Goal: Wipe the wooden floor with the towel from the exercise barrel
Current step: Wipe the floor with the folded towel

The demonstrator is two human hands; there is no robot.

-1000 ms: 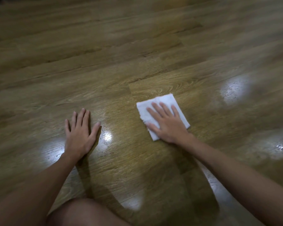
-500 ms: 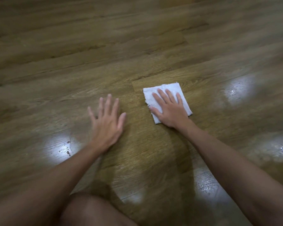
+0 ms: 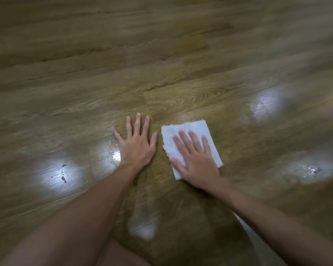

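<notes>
On the wooden floor, both hands are sitting closer together than half a second ago: the left hand has shifted right, now just beside the towel. The towel is lying flat, folded square, white, ragged along its left edge. Left hand: fingers straight and spread, palm pressing flat on bare boards, holding nothing. Right hand: fingers straight, slightly fanned, pressing down on the towel, covering its near part. Glare patches are showing on the floor at left and right.
</notes>
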